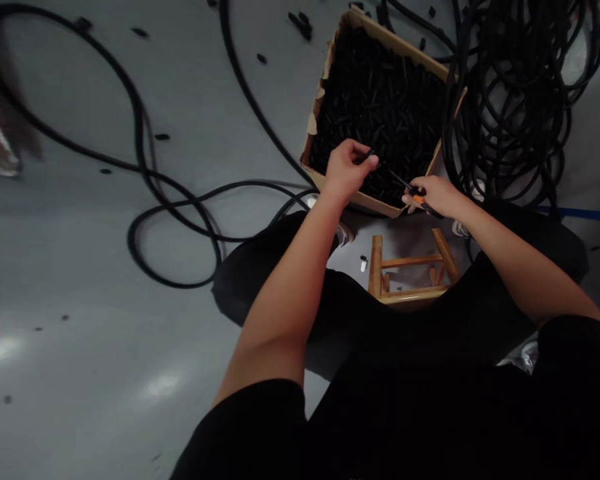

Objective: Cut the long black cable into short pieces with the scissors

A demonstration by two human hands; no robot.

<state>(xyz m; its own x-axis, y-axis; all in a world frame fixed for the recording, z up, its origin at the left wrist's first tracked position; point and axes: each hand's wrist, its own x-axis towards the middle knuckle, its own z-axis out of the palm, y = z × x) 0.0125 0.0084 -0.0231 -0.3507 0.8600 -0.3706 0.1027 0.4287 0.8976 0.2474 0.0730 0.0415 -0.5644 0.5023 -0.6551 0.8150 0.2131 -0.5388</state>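
My left hand [347,168] is closed in a pinch over the near part of an open cardboard box [317,179]. Between its fingertips sits a small black piece [369,154], mostly covered by the fingers. At the box's near right corner, my right hand [436,193] is closed around what look like scissors [419,199] with orange and black handles. Their thin dark blade points up and left, toward my left hand. Many short black pieces [385,93] fill the box beneath both hands.
A tangled heap of black hose or cable [520,100] lies right of the box. One long black loop [135,247] spreads over the grey floor at left, among scattered black bits. Between my legs stands a small wooden stool [376,267].
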